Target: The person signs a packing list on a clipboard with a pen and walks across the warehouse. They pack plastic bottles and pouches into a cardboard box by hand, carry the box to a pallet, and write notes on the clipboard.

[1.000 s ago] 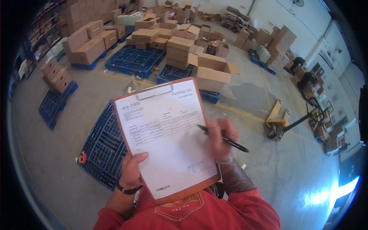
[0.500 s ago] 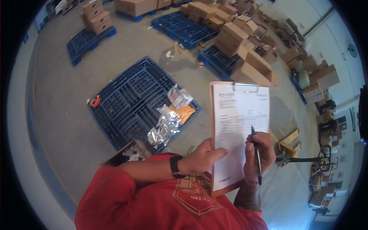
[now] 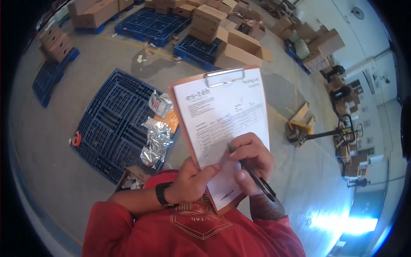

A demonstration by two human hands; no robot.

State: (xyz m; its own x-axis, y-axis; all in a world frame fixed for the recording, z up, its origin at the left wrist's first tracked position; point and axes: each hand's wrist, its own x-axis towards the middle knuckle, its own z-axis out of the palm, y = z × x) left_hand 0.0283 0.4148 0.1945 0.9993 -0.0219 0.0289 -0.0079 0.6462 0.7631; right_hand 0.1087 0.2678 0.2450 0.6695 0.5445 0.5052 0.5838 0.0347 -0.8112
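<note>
This place seems to be a warehouse, because there are blue slatted plastic pallets [image 3: 115, 124], many brown cardboard boxes [image 3: 207, 23] and a yellow-and-black pallet truck [image 3: 302, 127] on the grey concrete floor [image 3: 55, 141], and a white paper sheet [image 3: 216, 118] titled "Packing List".

The one camera sits on my head and looks forward and down. My red shirt [image 3: 184, 231] is very close, right at the bottom. My left hand [image 3: 190, 182] and right hand [image 3: 253, 160] are close too, near the middle, and I see the paper [image 3: 220, 122] from above. The big blue pallet [image 3: 115, 124] is lower down and farther off, on my left. Cardboard boxes [image 3: 207, 23] are far away, up top. The view is very wide, with round, dark edges.
</note>
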